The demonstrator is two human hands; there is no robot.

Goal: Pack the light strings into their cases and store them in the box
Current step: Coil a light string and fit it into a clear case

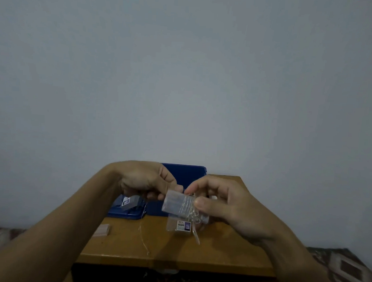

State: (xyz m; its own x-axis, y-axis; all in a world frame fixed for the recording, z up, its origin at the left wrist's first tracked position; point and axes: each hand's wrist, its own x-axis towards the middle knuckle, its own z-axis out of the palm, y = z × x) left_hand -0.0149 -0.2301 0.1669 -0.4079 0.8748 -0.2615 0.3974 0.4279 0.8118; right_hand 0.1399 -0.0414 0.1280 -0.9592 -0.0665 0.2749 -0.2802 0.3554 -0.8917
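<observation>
Head cam: both hands are up just in front of the blue box (186, 172), forearms angling inward. The right hand (222, 207) grips the wire-wrapped light string (176, 203), thumb pressed on the coils and fingers curled behind. The left hand (143, 181) pinches its other end with curled fingers. A labelled case (181, 225) lies on the table (219, 253) in front of the box.

place: home room | evidence: plain wall (183, 77), wooden table (229, 254), patterned rug (345, 266) on either side
</observation>
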